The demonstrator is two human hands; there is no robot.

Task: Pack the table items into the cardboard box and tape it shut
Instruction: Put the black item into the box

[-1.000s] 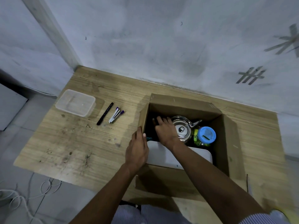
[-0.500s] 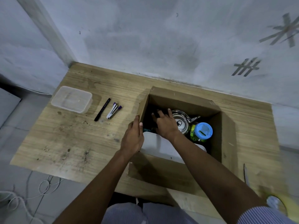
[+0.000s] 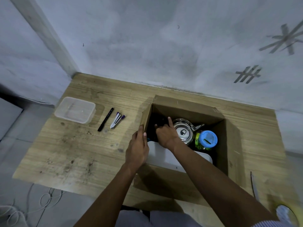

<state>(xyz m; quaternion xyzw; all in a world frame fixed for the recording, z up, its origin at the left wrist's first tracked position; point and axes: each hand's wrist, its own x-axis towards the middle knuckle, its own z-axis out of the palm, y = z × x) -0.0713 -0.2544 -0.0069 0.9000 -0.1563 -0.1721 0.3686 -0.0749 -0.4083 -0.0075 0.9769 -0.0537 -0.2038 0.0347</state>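
Observation:
An open cardboard box (image 3: 186,105) stands on the wooden table (image 3: 78,149). Inside it are a steel kettle (image 3: 183,131), a jar with a blue lid (image 3: 207,139) and a white container (image 3: 159,154) along the near side. My left hand (image 3: 137,148) grips the edge of the box's left flap. My right hand (image 3: 165,133) reaches into the back left corner beside the kettle, fingers curled over something dark that I cannot make out. A clear plastic tub (image 3: 75,109), a black marker (image 3: 105,119) and a white and purple stapler (image 3: 117,120) lie on the table to the left.
A grey wall runs right behind the table. A yellow tape roll (image 3: 286,213) lies at the table's near right corner. White cables (image 3: 24,208) trail over the floor at the lower left.
My right hand's fingers have gone from spread flat to curled in the box's dark corner. My left hand has slid up along the flap edge.

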